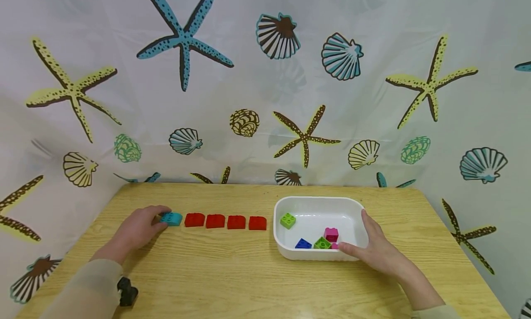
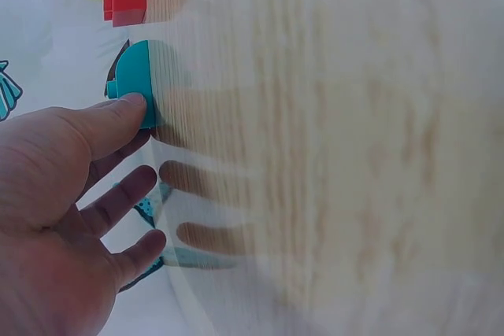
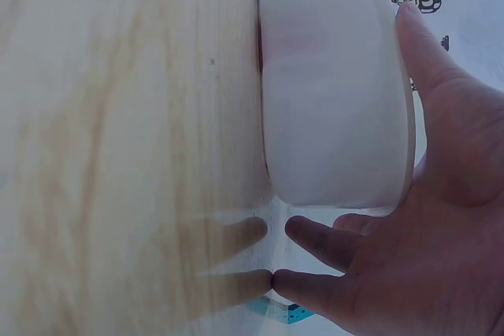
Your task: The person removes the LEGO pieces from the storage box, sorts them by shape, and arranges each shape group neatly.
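Observation:
My left hand (image 1: 138,227) pinches a teal toy brick (image 1: 175,219) at the left end of a row of bricks on the table. The left wrist view shows the thumb on the side of this brick (image 2: 135,68), which has a rounded top edge; the other fingers spread behind. Several red bricks (image 1: 215,221) continue the row to the right. My right hand (image 1: 381,252) rests at the right end of a white plastic tub (image 1: 300,254), thumb over its front rim and fingers extended along the end wall (image 3: 339,147).
Inside the tub lie green bricks (image 1: 288,221), a blue brick (image 1: 303,244) and pink bricks (image 1: 331,234). The wooden table (image 1: 232,282) ends at a white curtain (image 1: 232,162) printed with shells and starfish, which also hangs along both sides.

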Action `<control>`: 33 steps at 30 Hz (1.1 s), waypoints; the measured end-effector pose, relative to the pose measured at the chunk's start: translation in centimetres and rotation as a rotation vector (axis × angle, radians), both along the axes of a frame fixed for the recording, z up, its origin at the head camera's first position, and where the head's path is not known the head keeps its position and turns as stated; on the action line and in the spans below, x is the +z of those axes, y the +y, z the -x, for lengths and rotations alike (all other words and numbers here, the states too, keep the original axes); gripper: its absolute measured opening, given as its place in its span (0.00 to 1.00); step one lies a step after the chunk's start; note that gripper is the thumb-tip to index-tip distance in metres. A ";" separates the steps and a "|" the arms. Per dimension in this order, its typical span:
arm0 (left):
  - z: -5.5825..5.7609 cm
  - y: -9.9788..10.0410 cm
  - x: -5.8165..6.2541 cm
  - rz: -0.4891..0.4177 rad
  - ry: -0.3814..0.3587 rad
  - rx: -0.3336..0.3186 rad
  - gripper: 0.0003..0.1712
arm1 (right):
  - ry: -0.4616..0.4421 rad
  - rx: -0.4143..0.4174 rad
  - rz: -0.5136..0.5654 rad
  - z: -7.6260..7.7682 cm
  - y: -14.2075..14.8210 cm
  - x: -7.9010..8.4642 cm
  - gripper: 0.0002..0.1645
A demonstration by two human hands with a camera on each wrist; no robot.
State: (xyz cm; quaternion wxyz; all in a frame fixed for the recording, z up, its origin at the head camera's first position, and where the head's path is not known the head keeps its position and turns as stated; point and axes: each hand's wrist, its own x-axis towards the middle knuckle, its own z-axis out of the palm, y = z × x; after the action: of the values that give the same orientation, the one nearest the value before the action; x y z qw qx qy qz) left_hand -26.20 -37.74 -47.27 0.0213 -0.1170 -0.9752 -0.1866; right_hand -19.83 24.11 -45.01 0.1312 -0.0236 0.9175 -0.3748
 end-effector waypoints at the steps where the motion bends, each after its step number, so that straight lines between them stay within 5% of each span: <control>1: 0.0 0.0 0.0 -0.002 -0.003 0.001 0.24 | -0.001 -0.001 -0.002 0.0 0.0 0.0 0.83; 14: -0.1 0.2 0.2 -0.016 -0.020 -0.006 0.28 | 0.009 0.005 0.002 0.0 0.0 0.0 0.82; 21: -0.6 0.6 1.3 -0.030 -0.045 0.008 0.35 | 0.008 0.006 -0.001 0.0 -0.1 0.1 0.82; 33: -1.0 2.4 3.2 0.006 0.082 0.011 0.39 | -0.001 0.002 -0.010 0.0 -0.2 0.2 0.82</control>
State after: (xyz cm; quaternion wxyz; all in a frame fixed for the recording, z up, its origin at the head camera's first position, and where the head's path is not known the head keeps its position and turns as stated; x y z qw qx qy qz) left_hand -25.17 -35.39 -44.08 0.0620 -0.1192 -0.9747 -0.1786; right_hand -19.84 23.95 -44.79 0.1321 -0.0234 0.9193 -0.3701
